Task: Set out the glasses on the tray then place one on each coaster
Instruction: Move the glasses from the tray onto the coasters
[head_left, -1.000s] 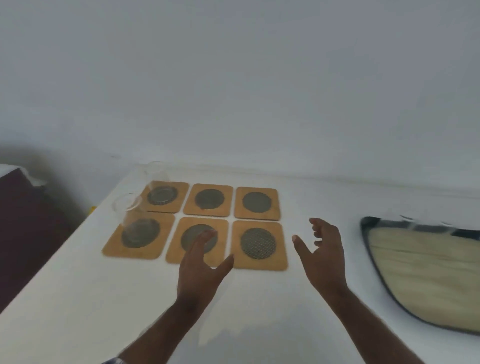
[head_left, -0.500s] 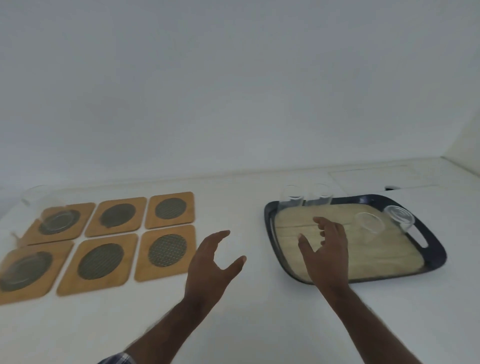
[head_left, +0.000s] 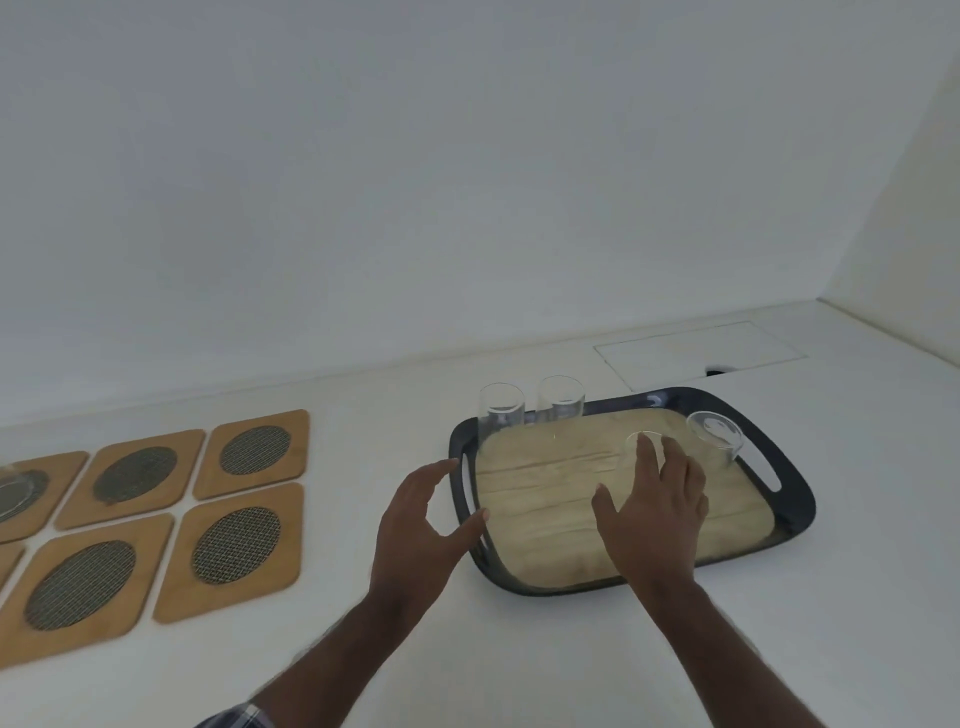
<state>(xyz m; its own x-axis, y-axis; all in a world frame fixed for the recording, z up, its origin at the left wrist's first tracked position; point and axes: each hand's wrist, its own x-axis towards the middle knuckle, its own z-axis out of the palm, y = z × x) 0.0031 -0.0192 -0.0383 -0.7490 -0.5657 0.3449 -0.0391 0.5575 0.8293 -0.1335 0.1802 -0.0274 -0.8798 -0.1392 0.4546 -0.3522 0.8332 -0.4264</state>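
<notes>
Setting: plain white wall above a white bench (head_left: 519, 649), which turns a corner at far right; a flush rectangular panel (head_left: 696, 353) is set into the bench behind the tray. No other furnishing in view.

Tray (head_left: 795, 499): dark, rounded, with slot handles at both ends and a pale wood-look floor. It sits right of centre, well apart from the coasters.

Glasses, four on the tray: two upright at the far left corner, the left glass (head_left: 500, 410) and the right glass (head_left: 560, 399) just beside one another; a third glass (head_left: 647, 447) and a fourth glass (head_left: 717, 436) toward the far right, their mouths tipped toward the camera, perhaps only by the lens.

Coasters (head_left: 234, 540): wooden squares with dark mesh discs, laid in a close grid at left. The coaster at the far left edge (head_left: 21, 493) appears to carry a glass base; the rest in view are bare.

Right hand (head_left: 654, 514): empty, fingers spread, over the tray floor, fingertips at the third glass, probably lining up a grasp; contact cannot be told.

Left hand (head_left: 421, 530): empty, curved open, beside the tray's left handle, likely ready for the next glass.
</notes>
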